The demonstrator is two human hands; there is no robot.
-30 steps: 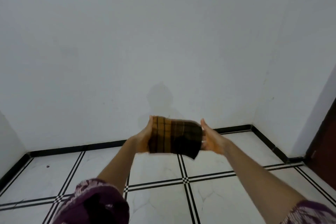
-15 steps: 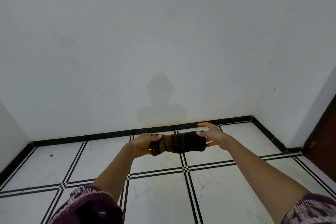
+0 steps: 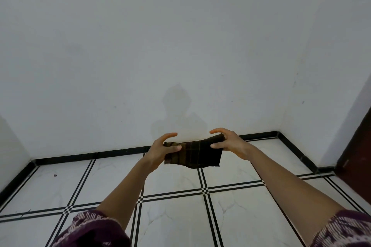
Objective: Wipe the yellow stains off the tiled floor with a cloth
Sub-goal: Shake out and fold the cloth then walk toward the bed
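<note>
A dark brown checked cloth (image 3: 195,153) hangs in the air between both hands, in front of the wall's foot. My left hand (image 3: 162,149) pinches its left end with thumb and fingers, the forefinger lifted. My right hand (image 3: 227,143) grips the right end, forefinger curled above it. The cloth's lower part droops down in a loose fold. Below lies the white tiled floor (image 3: 176,224) with black double lines. No yellow stain shows on the tiles in view.
A white wall (image 3: 180,56) stands straight ahead with a black skirting (image 3: 90,155) along its foot. A dark brown door (image 3: 355,158) is at the right edge. A small dark speck (image 3: 55,175) lies on a tile at the left.
The cloth was held as an upright folded block, then turned flat into a narrow roll; now its lower part has dropped open. Both hands shifted slightly and loosened their forefingers.
</note>
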